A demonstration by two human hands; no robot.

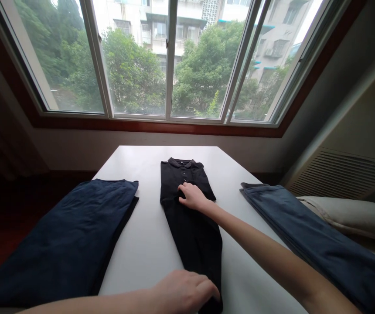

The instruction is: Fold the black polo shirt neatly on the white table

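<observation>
A black polo shirt [187, 172] lies lengthwise on the white table [141, 244], its collar and buttons facing up at the far end. Toward me the black cloth narrows into a long folded strip. My right hand [192, 196] is on the shirt below the buttons, fingers curled and thumb bent against the cloth. Close to me, my left hand [187, 291] has its fingers closed around the near end of the same black cloth; its fingertips are partly hidden.
Dark blue folded trousers [66, 231] hang over the table's left side, with a black layer beneath. Another dark blue folded garment [308, 231] lies along the right side, beside a pale cushion [347, 213]. A wide window [168, 124] is beyond the table.
</observation>
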